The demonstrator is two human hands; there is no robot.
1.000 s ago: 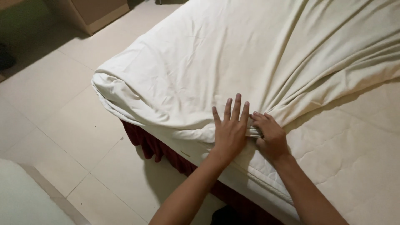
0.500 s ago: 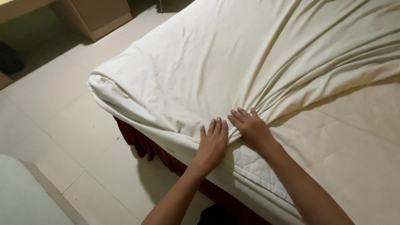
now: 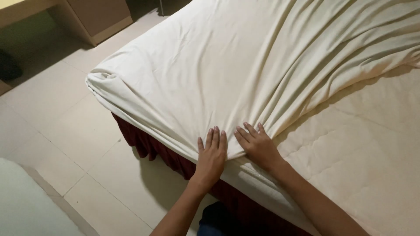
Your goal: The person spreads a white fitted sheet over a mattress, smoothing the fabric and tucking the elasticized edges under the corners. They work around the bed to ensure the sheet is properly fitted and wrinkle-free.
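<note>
The cream sheet [image 3: 245, 74] lies over the mattress [image 3: 363, 144], w/ its free edge running diagonally: from the bunched corner at far left of the bed, down to our hands, then up & away to the right. Right of that edge the quilted mattress is bare. Our left hand [image 3: 211, 156] lies flat on the sheet edge at the bed's near side, fingers [image 3: 215, 137] straight & close together, clamped on nothing. Our right hand [image 3: 259, 146] sits just beside it, nearer the bare mattress, palm down, fingers slightly spread on the gathered folds; no grasp that we can see. The sheet lies ahead of both sets of fingertips, folds fanning up-right from the right hand. Below the mattress edge, a dark red bed skirt [image 3: 144, 140]; beyond the bed, pale tiled floor [image 3: 57, 109] & wooden furniture [image 3: 98, 15] at the far-left corner.
</note>
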